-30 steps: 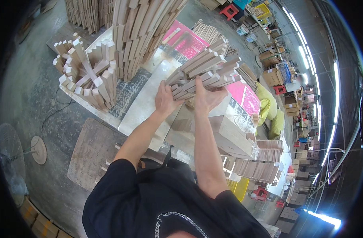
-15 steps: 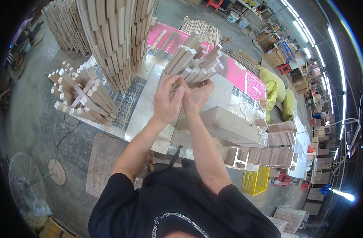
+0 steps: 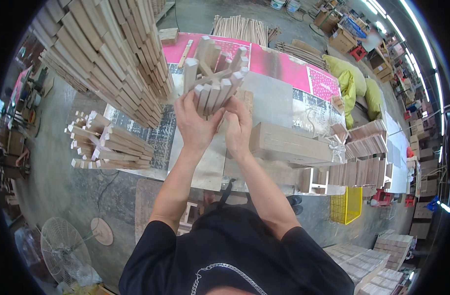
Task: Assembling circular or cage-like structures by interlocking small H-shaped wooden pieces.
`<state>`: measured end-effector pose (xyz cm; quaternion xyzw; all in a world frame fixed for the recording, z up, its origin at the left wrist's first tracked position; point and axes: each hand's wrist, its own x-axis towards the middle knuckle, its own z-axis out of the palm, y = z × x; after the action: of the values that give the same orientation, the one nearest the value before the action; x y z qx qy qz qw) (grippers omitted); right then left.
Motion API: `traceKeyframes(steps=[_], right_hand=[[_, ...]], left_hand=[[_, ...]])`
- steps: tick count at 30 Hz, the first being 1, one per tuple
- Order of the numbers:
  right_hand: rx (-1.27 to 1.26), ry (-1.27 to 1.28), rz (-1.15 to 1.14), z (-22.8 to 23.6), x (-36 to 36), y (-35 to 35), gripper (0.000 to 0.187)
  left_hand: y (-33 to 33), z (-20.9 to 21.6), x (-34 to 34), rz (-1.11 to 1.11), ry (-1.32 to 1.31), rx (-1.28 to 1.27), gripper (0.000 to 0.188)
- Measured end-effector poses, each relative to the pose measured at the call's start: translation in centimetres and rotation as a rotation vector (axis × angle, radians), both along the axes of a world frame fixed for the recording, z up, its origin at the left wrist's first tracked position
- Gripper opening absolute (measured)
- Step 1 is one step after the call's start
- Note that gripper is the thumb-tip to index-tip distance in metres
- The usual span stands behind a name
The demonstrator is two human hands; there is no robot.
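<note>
Between my two hands stands a bundle of square wooden sticks (image 3: 216,91), upright and a little splayed at the top, with some sticks lying across its middle. My left hand (image 3: 194,123) grips its near left side, fingers wrapped round the sticks. My right hand (image 3: 238,123) curls against the near right side, its fingertips partly hidden by the bundle. The bundle is above a metal-topped table (image 3: 205,169). To the left, another standing bundle of sticks (image 3: 112,142) flares open on the table's edge.
A tall stack of wooden strips (image 3: 104,59) rises at the left. On the right lie a long wooden block (image 3: 293,145) and rows of thin boards (image 3: 355,172). Pink sheets (image 3: 284,69) cover the table's far side. A fan (image 3: 65,246) and yellow crate (image 3: 345,206) stand on the floor.
My hands and the bundle have shifted left, and the bundle now stands more upright instead of leaning right. My head view has also turned, moving the surroundings.
</note>
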<state>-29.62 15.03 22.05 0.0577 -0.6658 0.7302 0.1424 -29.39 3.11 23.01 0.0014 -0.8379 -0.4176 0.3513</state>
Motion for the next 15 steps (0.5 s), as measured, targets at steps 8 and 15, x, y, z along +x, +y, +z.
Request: traceKeyframes(steps=[8, 15], right_hand=[[0.209, 0.088, -0.129, 0.9, 0.4, 0.4, 0.039], [0.467, 0.229, -0.196, 1.5, 0.7, 0.2, 0.037]], left_hand=[[1.6, 0.0, -0.6, 0.135, 0.083, -0.135, 0.094], [2.1, -0.4, -1.2, 0.248, 0.077, -0.142, 0.094]])
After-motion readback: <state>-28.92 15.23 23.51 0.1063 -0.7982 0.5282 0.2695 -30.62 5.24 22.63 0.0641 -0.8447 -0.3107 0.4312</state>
